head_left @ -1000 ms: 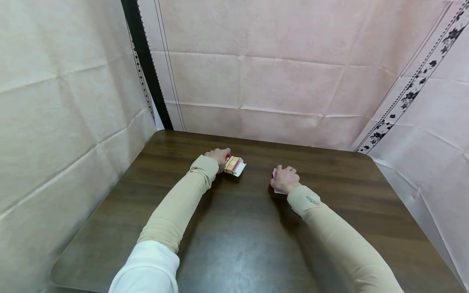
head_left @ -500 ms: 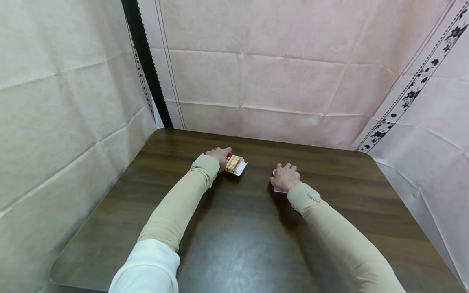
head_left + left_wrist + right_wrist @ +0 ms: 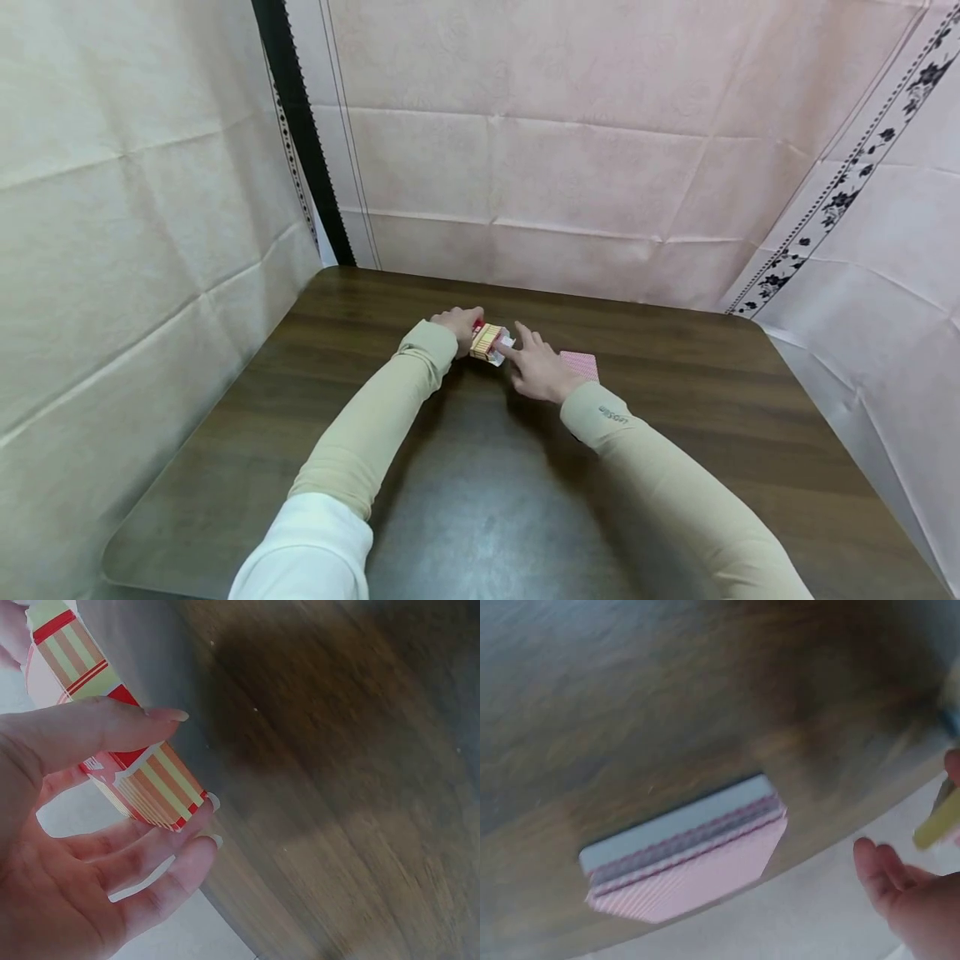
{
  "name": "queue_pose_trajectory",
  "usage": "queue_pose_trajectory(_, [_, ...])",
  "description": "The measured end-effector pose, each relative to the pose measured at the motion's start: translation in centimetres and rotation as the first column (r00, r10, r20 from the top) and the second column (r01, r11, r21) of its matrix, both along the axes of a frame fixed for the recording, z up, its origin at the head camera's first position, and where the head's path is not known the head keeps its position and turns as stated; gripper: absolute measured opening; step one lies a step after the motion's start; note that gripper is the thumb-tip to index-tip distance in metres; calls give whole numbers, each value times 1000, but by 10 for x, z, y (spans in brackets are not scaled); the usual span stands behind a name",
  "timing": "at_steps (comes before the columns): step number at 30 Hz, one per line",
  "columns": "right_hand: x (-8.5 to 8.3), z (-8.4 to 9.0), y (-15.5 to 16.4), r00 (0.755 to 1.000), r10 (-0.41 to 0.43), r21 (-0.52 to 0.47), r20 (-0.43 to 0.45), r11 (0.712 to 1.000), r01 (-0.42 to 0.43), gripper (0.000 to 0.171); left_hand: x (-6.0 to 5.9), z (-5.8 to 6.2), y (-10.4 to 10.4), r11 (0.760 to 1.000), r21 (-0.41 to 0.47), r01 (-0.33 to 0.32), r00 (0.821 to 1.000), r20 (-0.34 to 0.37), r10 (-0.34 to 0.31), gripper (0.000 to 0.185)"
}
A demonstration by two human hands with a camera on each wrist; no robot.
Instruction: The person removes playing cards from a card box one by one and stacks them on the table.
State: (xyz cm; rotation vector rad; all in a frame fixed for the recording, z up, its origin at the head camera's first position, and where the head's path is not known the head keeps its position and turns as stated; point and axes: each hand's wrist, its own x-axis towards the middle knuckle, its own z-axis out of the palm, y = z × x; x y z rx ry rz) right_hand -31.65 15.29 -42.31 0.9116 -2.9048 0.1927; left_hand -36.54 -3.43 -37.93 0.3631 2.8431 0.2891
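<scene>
My left hand (image 3: 459, 323) grips a small red-and-yellow striped card box (image 3: 487, 341) just above the dark wooden table (image 3: 480, 500). In the left wrist view the thumb and fingers of the left hand (image 3: 191, 761) pinch the box (image 3: 146, 784) from both sides. My right hand (image 3: 534, 367) reaches in from the right with straight fingers, and its fingertips touch the box's white open end. A deck of pink-backed cards (image 3: 581, 364) lies flat on the table just right of that hand. The right wrist view shows the deck (image 3: 686, 851) and the right hand's fingertips (image 3: 885, 877).
Pale cloth panels (image 3: 570, 167) hang close behind and on both sides of the table. A black strip (image 3: 300, 133) runs down the back left corner. The table's rounded front left corner (image 3: 120, 558) is near my left elbow.
My right hand has let go of the pink deck and moved left to the box, so the deck now lies uncovered. The left hand has kept its hold on the box.
</scene>
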Motion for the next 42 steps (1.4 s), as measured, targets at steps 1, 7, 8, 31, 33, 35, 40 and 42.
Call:
queue_pose_trajectory(1, [0,-2,-2,1000,-8,15,7,1000,8,55,2,1,2,1000,5,8,1000,-3,-8,57])
queue_pose_trajectory(7, [-2,-11,-11,999,-43,50,25,998,42,49,4,2,10,999,7,46,999,-8,-46,55])
queue_pose_trajectory(8, [-2,-12,-11,999,-46,50,25,998,45,49,3,2,10,999,5,45,999,-7,-45,55])
queue_pose_trajectory(31, [-4,-9,-8,996,16,-153,-93,988,-30,34,-7,-6,2,1000,-19,11,1000,5,-11,56])
queue_pose_trajectory(33, [-5,-8,-10,995,10,-158,-98,987,-26,31,-10,-9,3,1000,-29,5,1000,8,-5,56])
queue_pose_trajectory(35, [-5,-8,-10,995,1,-147,-104,989,-16,31,-12,-9,1,1000,-31,1,1000,8,-1,56])
queue_pose_trajectory(40, [-2,-6,-7,994,-19,-112,-106,994,7,36,-13,-11,-6,1000,-26,-11,1000,8,11,53])
queue_pose_trajectory(42, [-1,-7,-6,995,-32,-97,-99,995,23,35,-14,-13,-6,1000,-23,-17,1000,13,17,52])
